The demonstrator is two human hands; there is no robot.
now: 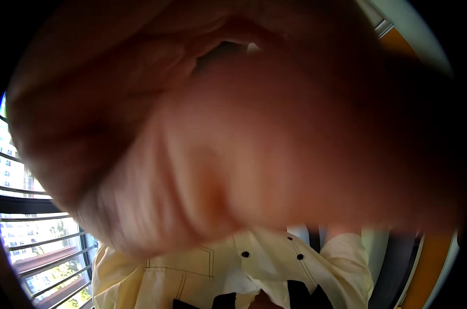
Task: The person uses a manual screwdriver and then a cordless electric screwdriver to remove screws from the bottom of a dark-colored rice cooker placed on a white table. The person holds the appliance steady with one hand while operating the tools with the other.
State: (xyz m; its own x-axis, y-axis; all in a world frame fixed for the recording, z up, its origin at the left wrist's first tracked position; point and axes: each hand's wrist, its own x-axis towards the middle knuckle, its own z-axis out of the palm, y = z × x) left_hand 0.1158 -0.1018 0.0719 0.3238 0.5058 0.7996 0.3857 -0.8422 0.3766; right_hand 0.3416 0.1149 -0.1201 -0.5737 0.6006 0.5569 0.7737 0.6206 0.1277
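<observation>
A hand [233,134] fills nearly the whole of my head view, pressed so close to the lens that it is only a blurred mass of skin and creases. I cannot tell whether it is the left or the right, nor whether it is clenched, released or grasping anything; no fingertips show clearly. The other hand is out of view.

Below the hand, a pale yellow shirt [192,273] with dark buttons [245,254] and dark stitched seams lies spread at the lower edge, a sleeve [347,262] reaching toward the right. I cannot tell what surface carries it.

At far left, a window with horizontal bars [38,242] looks out on daylight, buildings and greenery. An orange panel [429,257] edges the right rim.

My judgement: the hand is at the headset itself, touching or covering the camera, so work on the shirt is not in hand at this moment. Any next move calls for the hand to come clear of the lens, so that the shirt can be seen.
</observation>
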